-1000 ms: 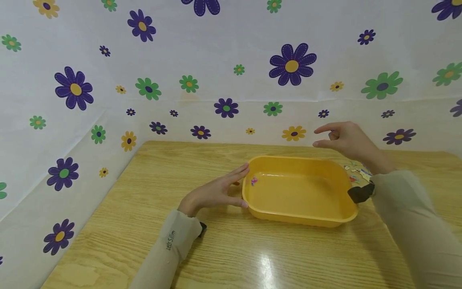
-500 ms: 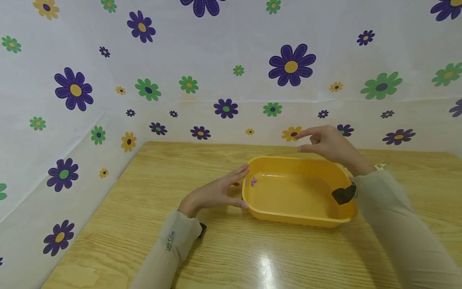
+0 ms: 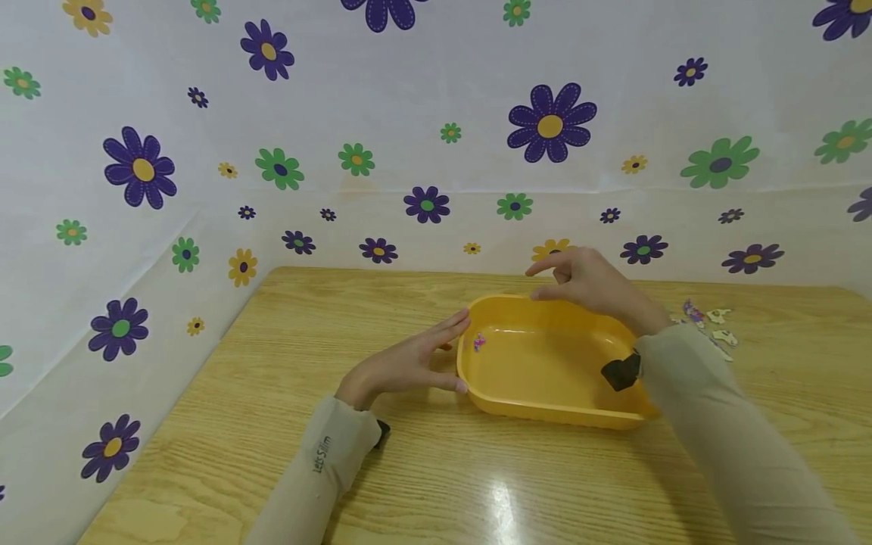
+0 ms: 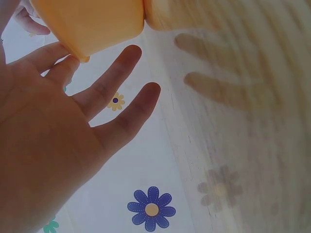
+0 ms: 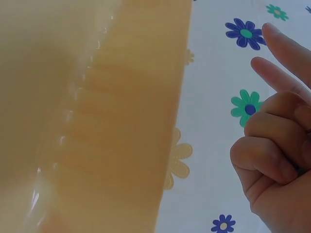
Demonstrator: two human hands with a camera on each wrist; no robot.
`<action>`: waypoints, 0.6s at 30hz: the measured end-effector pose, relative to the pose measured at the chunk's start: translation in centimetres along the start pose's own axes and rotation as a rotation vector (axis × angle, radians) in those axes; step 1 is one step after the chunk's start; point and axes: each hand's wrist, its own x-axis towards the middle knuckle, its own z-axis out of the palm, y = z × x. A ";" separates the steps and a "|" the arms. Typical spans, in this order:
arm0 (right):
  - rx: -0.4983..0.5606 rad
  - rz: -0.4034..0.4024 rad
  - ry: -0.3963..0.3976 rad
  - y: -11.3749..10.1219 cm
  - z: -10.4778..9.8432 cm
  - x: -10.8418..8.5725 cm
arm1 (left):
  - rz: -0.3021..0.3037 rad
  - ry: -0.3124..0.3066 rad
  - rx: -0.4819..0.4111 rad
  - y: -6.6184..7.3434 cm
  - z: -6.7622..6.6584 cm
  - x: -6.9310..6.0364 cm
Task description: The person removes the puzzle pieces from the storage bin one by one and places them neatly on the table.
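A yellow plastic tray (image 3: 545,412) stands on the wooden table, with a small pink-and-purple piece (image 3: 479,342) at its left end. My left hand (image 3: 409,363) rests against the tray's left end, thumb and fingers spread; in the left wrist view the hand (image 4: 53,116) has its fingers extended beside the tray's outer wall (image 4: 102,24). Above the tray's far rim hovers my right hand (image 3: 593,284), index finger and thumb extended and apart, nothing seen between them. The right wrist view shows the other fingers (image 5: 269,131) curled towards the palm.
Several small flat cutout pieces (image 3: 722,337) lie on the table (image 3: 306,325) right of the tray, partly behind the right sleeve (image 3: 708,393). A white flower-printed sheet (image 3: 409,113) covers the back and left side.
My right hand has moved left and slightly down, from beyond the tray's far right corner to over its far rim. More cutout pieces show at the right. The left hand has stayed still.
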 end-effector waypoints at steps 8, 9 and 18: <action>-0.028 -0.089 -0.036 0.0 1.5 1.0 | -0.015 -0.006 -0.001 0.0 -0.1 0.0; -0.027 -0.099 -0.044 0.0 1.7 1.1 | -0.014 -0.005 0.001 0.0 -0.1 0.0; -0.045 -0.110 -0.126 0.1 3.4 1.6 | -0.007 -0.009 0.013 0.0 -0.1 0.0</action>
